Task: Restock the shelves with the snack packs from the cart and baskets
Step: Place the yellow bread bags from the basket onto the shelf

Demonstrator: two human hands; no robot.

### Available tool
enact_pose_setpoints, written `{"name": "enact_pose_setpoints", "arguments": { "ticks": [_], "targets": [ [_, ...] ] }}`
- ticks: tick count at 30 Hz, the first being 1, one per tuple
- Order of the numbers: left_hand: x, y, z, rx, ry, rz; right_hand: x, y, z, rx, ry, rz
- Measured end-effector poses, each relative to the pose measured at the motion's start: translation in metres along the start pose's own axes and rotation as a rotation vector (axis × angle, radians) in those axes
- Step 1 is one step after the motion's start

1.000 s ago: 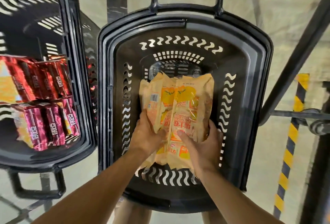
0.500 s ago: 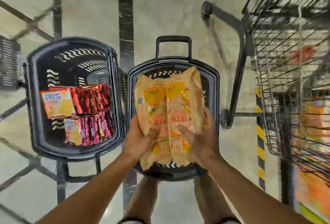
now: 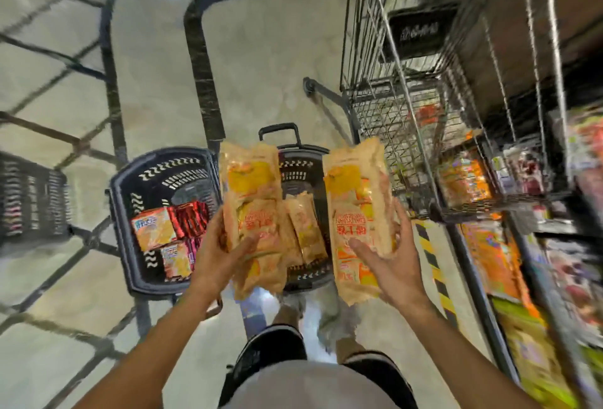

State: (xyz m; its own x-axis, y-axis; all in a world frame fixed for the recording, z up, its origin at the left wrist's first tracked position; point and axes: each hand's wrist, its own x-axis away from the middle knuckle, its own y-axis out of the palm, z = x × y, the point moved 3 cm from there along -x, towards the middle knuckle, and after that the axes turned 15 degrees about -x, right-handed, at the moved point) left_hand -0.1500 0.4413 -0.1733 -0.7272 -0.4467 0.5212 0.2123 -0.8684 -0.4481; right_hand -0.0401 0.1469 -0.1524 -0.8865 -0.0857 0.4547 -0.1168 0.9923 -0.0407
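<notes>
**Two snack packs held above the baskets**

One orange snack pack [image 3: 251,209] is gripped by the left hand [image 3: 218,253], another [image 3: 357,209] by the right hand [image 3: 390,265], fingers curled round each. More packs [image 3: 305,229] lie in the basket [image 3: 306,160] below; the cart [image 3: 408,134] stands right.

The left hand [image 3: 217,257] grips one tan-and-orange snack pack [image 3: 253,209]; the right hand [image 3: 388,261] holds a second pack [image 3: 357,216], well apart from the first. Below them a black basket [image 3: 303,160] contains more such packs [image 3: 305,229]. Left of it, another basket [image 3: 130,186] holds red packs [image 3: 191,217]. A wire cart [image 3: 408,121] and blurred shelves [image 3: 538,245] stand on the right.
</notes>
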Motion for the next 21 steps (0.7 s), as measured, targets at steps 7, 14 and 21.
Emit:
{"name": "enact_pose_setpoints", "arguments": {
  "ticks": [7,14,21],
  "targets": [
    [0.064,-0.017,0.05,0.022,0.174,-0.016,0.072,-0.058,-0.044,-0.118,-0.131,0.02],
    [0.168,0.042,0.101,0.014,0.365,-0.059,0.174,-0.156,-0.052,-0.196,-0.299,0.059],
    [0.272,0.121,0.156,-0.068,0.561,-0.188,0.286,-0.279,-0.042,-0.262,-0.385,0.243]
  ]
}}
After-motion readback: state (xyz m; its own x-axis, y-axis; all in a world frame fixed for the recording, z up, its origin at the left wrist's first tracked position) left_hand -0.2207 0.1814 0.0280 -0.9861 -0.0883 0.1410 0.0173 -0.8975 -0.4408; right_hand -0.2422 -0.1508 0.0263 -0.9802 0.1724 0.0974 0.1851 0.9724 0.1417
